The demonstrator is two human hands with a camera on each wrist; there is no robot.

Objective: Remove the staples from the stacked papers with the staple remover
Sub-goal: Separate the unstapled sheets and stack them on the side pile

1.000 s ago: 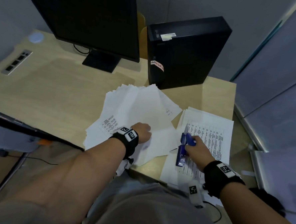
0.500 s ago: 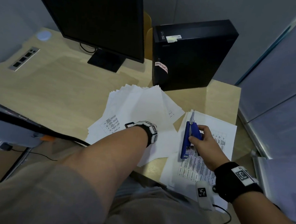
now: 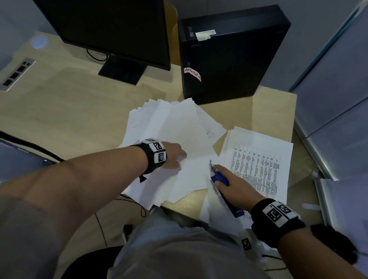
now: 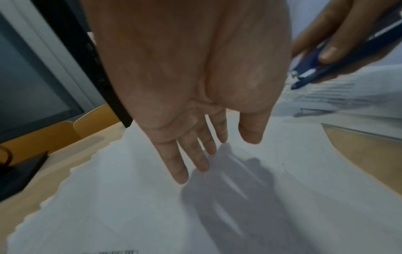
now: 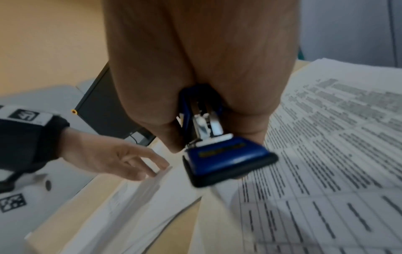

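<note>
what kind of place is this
Most likely an office workstation: a wooden desk carries a black monitor, a small upright computer tower and fanned and stacked printed papers.

Back: monitor [image 3: 96, 15] and its stand [image 3: 120, 70], with the tower [image 3: 229, 53] beside it, wall off the far edge.
Left: bare desk [image 3: 57, 110] lies open, only a socket strip [image 3: 15, 75] at the rim.
Middle: loose sheets [image 3: 175, 126] fan flat, easy to pass over.
Right: printed stack [image 3: 259, 163] lies low, with a narrow strip of desk between it and the sheets.
</note>
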